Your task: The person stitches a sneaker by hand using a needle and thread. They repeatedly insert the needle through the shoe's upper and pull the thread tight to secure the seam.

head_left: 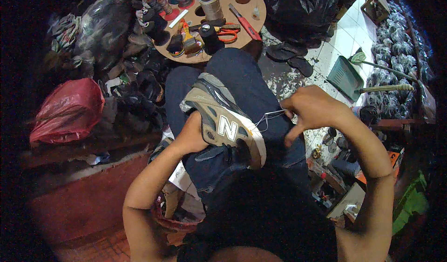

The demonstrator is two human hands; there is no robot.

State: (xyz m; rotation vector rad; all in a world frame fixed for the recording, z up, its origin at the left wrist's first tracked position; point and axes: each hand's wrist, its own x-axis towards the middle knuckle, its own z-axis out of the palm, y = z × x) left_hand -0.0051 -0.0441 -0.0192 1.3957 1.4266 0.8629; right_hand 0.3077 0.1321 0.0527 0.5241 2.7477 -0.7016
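A grey and tan sports shoe (223, 117) with a white sole lies across my lap on dark trousers. My left hand (191, 136) grips the shoe from its left side, fingers tucked under the upper. My right hand (312, 108) is to the right of the shoe, fingers pinched on a thin white thread (270, 116) that runs taut from the shoe's side to my fingertips.
A round wooden table (251, 15) ahead carries thread spools, orange-handled scissors (226, 33), a brush, a red knife and a tape roll. A pile of shoes and a red plastic bag (67, 108) lie left. A green dustpan (344, 78), sandals and bagged goods sit right.
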